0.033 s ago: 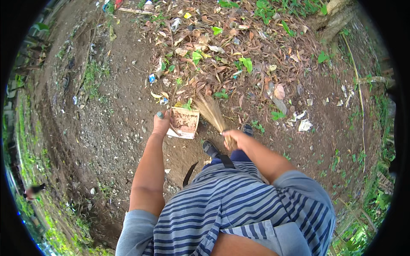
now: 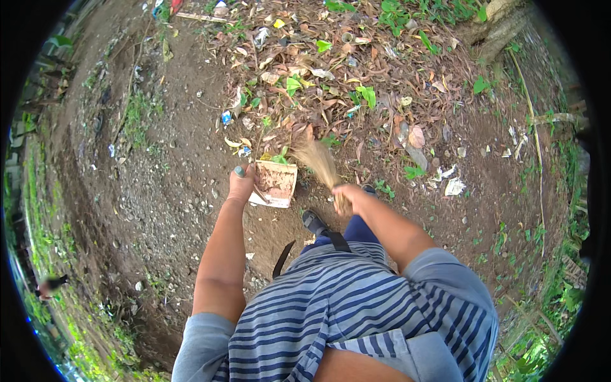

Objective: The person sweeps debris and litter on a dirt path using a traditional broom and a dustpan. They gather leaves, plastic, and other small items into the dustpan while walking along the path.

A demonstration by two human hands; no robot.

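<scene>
My left hand [image 2: 241,184] is wrapped round the handle of a whitish, box-shaped dustpan [image 2: 291,184], and the handle's green tip sticks out above my fist. Brown dirt and bits lie inside the pan, whose open side faces the leaf litter. In my right hand [image 2: 350,196] is a soft straw broom [image 2: 316,160], gripped low near its bristles. The bristles fan out, blurred, toward the ground just right of the pan and apart from it. A green leaf [image 2: 280,156] lies at the pan's far edge.
Dry brown leaves [image 2: 356,70] with scraps of litter spread ahead. White crumpled scraps [image 2: 454,186] lie to the right. A tree trunk [image 2: 503,25] stands at the far right. Gravelly soil [image 2: 159,184] stretches left. My sandalled foot [image 2: 314,223] is close below the pan.
My right hand and the broom have shifted slightly up and left, with the bristles swung a little. The dustpan and my left hand stay where they were.
</scene>
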